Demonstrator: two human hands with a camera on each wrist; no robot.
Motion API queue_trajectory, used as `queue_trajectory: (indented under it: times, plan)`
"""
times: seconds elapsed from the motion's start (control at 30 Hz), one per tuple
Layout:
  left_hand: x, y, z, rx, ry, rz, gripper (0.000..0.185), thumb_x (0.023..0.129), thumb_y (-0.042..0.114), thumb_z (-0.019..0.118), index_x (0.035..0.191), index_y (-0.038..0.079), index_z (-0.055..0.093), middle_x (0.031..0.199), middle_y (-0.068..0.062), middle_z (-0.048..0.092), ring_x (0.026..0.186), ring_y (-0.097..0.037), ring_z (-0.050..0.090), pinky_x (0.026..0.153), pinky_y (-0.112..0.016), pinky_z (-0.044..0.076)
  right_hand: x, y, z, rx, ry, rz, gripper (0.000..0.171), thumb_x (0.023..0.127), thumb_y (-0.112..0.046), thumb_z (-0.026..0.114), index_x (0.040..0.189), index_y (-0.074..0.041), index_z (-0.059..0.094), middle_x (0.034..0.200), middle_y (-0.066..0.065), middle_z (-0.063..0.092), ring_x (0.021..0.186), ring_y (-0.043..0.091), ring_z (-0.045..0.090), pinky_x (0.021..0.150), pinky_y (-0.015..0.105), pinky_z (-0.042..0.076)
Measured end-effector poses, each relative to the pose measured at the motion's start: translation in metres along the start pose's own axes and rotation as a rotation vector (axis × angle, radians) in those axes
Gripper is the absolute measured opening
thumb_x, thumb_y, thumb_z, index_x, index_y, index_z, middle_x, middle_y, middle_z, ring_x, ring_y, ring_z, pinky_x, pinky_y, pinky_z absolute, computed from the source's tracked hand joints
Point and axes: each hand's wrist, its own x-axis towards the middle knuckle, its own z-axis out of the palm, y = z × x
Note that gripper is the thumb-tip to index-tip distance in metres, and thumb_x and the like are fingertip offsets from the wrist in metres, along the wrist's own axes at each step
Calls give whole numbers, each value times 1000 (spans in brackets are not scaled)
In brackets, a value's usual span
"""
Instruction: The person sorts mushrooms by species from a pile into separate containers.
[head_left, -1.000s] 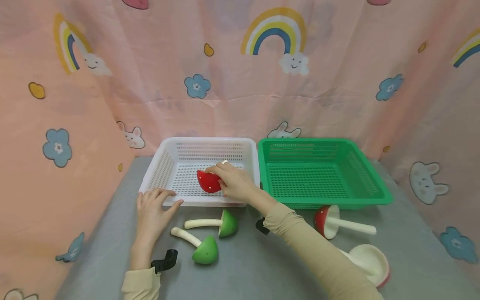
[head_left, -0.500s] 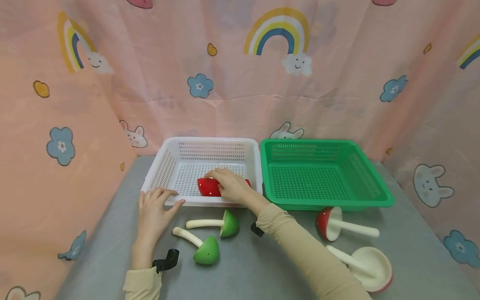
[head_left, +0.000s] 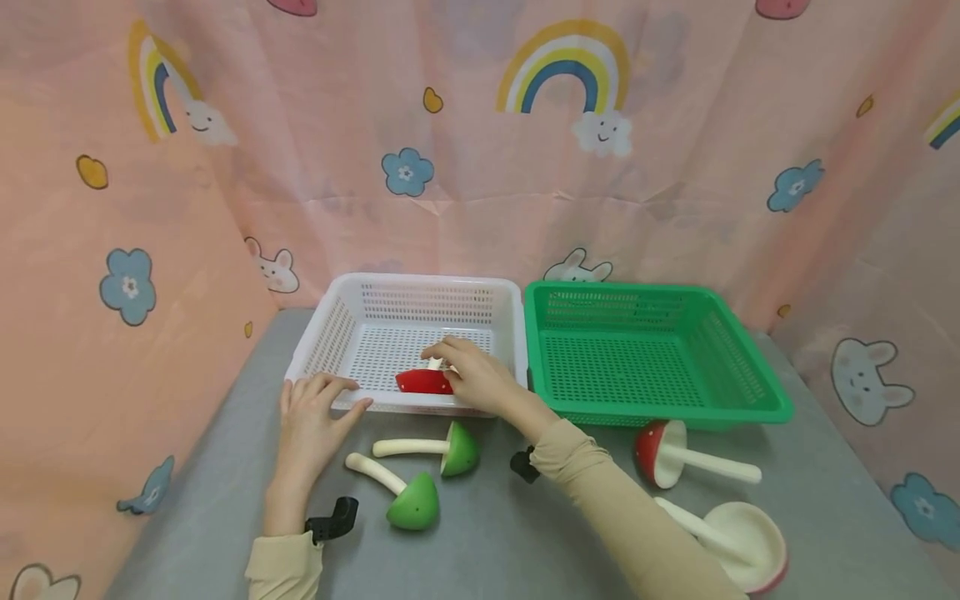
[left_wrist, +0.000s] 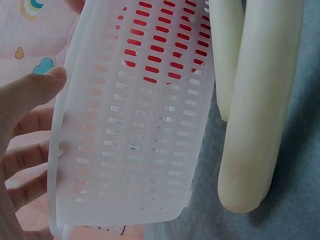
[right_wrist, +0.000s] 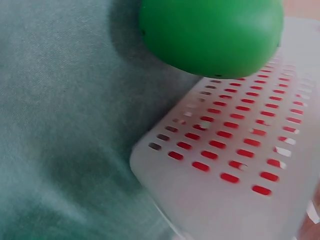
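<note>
A red toy mushroom lies low in the white basket, near its front wall. My right hand reaches over that wall and grips the mushroom, fingers curled over its cap and pale stem. My left hand rests on the basket's front left rim with fairly straight fingers and the thumb against the outer wall. The red cap shows through the slots of the white basket wall and again through the wall in the right wrist view.
A green basket stands right of the white one, touching it. Two green mushrooms lie on the grey cloth before the white basket. Two red mushrooms lie front right. Pink curtains enclose three sides.
My right hand has lowered the red mushroom from above the white basket's floor down to it, tipping it flatter. The left hand has stayed on the rim.
</note>
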Motion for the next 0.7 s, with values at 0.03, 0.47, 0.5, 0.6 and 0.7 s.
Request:
queue_trajectory:
  times: [0.03,0.47,0.5,0.6,0.7]
  plan:
    - [0,0,0,1,0,-1,30,80,33,76,100,12,69,103,-9,64,108,-33,50,113,-66,15,-1,-1,-2,10,6,-3,37,90,1,57,123,-14,60,117,5,62,103,22,61,86,33,55]
    - [-1,0,0,4,14,5,30,80,33,77,99,11,69,104,-10,64,108,-34,50,112,-67,16,-34,-12,-32,-23,88,25,36,87,-3,63,121,-18,62,115,0,62,102,16,58,78,27,54]
    - [-1,-1,0,6,15,7,31,80,33,77,99,11,69,104,-10,64,108,-34,50,112,-67,16,-38,-13,-34,-25,98,29,37,87,-3,63,120,-18,62,114,-1,62,101,15,58,75,26,54]
    - [-1,-1,0,4,12,6,31,80,33,77,100,11,69,104,-10,64,109,-34,50,112,-67,16,-51,-15,-39,-32,130,38,37,86,-3,65,120,-18,63,113,-1,63,99,14,57,72,24,53]
    - [-1,-2,1,3,8,6,31,80,33,77,100,11,69,104,-10,64,109,-34,50,112,-67,16,-63,-17,-44,-41,161,47,37,85,-3,66,119,-18,64,110,-2,63,95,14,57,72,25,52]
